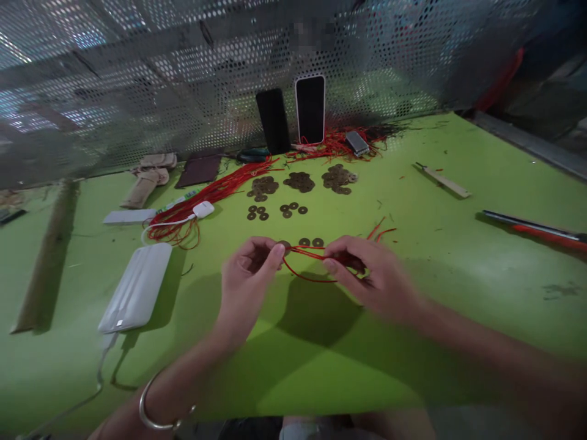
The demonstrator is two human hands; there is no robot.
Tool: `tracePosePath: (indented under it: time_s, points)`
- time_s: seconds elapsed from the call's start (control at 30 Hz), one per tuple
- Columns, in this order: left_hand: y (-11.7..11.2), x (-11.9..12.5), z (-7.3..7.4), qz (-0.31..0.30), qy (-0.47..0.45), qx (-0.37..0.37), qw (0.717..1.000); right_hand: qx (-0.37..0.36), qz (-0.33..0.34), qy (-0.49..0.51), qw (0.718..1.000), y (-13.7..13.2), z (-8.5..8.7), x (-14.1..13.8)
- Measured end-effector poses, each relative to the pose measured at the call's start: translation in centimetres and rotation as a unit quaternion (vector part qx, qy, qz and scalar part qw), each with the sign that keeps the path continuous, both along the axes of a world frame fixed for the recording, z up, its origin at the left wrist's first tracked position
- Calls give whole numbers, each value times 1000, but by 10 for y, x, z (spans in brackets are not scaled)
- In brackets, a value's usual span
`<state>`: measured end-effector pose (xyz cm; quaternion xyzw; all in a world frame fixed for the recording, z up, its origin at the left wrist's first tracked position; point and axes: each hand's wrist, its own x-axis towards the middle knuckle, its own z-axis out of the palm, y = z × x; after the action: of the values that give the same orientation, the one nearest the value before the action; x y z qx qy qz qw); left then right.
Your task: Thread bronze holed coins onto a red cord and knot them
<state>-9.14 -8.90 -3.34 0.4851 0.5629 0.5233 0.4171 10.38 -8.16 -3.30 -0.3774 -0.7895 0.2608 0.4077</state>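
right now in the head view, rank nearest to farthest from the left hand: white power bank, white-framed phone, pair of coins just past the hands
1. pair of coins: just beyond the left hand pinching the red cord, slightly right.
2. white power bank: off to its left.
3. white-framed phone: far back, propped against the mesh screen.

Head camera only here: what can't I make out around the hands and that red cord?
- Head view: whether the right hand holds anything besides the red cord; its fingers and motion blur hide that.
- Head view: the cord's ends, covered by the left hand and the right hand.
- Head view: markings on the coin piles, too small.
- Head view: where the power bank cable leads, cut off at the bottom-left edge.
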Motion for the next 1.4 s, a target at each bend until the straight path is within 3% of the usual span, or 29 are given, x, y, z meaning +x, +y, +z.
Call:
tracePosePath:
  time_s: [0.17,0.47,0.57,0.67,0.73,0.8,0.87,0.93,1.03,1.27,1.4]
  points:
    - [9,-5,3,57,41,55,996,0,11,45,999,0,14,12]
    - [8,-4,7,73,71,89,991,-5,-7,56,998,2,26,25]
    - [13,-9,8,92,105,114,984,-144,89,53,984,1,30,27]
    - [24,-20,9,135,138,170,966,-335,277,12,900,-1,30,27]
    - [31,-28,10,157,151,196,956,-381,322,-27,866,-2,27,27]
    - [34,-31,12,160,156,200,954,-318,275,-97,902,-1,20,27]
    - [31,-29,13,148,156,197,957,-186,170,-172,952,3,12,27]
    - [25,-23,14,126,152,187,962,-66,69,-197,976,8,5,25]
    - [14,-11,15,89,125,154,976,7,11,-141,990,12,1,15]
    - [-6,1,16,40,54,102,993,60,-33,-32,997,5,-1,-17]
    - [-6,2,15,45,16,101,994,174,-6,-3,985,-1,-4,-22]
